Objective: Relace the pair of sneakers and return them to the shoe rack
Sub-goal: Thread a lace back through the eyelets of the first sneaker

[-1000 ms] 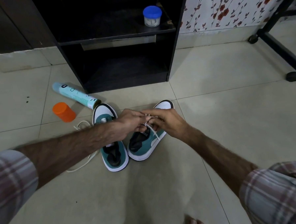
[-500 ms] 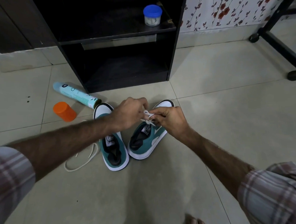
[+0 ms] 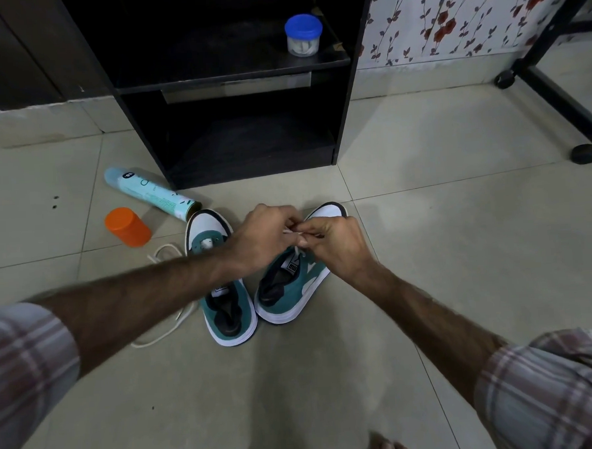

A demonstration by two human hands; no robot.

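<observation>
Two teal and white sneakers stand side by side on the floor tiles, toes toward the rack. Over the right sneaker [image 3: 292, 286] my left hand [image 3: 261, 236] and my right hand [image 3: 333, 246] meet, both pinching its white lace [image 3: 296, 232] between curled fingers. The left sneaker [image 3: 223, 296] has open eyelets, and a loose white lace [image 3: 163, 329] lies on the floor to its left, partly hidden under my left forearm. The black shoe rack [image 3: 232, 90] stands just beyond the shoes.
A teal spray can [image 3: 149, 192] lies on its side left of the rack, with an orange cap [image 3: 127, 227] beside it. A blue-lidded jar [image 3: 303, 35] sits on the rack's upper shelf. A black wheeled frame [image 3: 555, 90] stands at right. My bare toes [image 3: 388, 447] show at the bottom.
Both hands have lifted a little away from me over the right sneaker, drawing its lace up; the sneakers and loose lace stay put.
</observation>
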